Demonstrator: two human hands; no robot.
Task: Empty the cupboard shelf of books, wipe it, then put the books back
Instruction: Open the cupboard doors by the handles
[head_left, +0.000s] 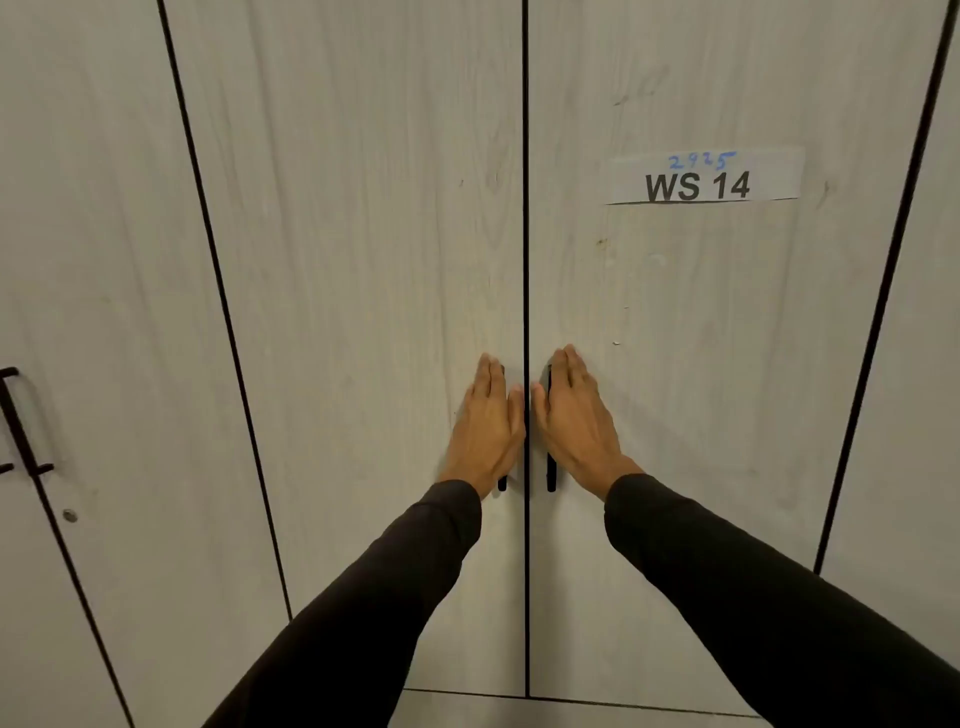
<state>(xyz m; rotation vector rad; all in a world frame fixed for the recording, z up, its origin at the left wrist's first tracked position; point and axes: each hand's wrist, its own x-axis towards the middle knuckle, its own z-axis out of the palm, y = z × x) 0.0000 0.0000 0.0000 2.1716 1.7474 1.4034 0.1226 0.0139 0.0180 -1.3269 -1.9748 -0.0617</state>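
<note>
Pale wood-grain cupboard fronts fill the whole frame, split by thin dark seams. The two middle doors meet at a vertical gap down the centre — the left door (363, 312) and the right door (701, 389) both closed, so shelf and books are hidden behind them. A paper label (704, 176) reading "WS 14" sits upper right. Another black handle (21, 423) shows at the left edge. The left hand (488, 426) and right hand (579, 423), fingers straight, lie over the black handles (550, 475) beside the gap, gripping nothing.
</note>
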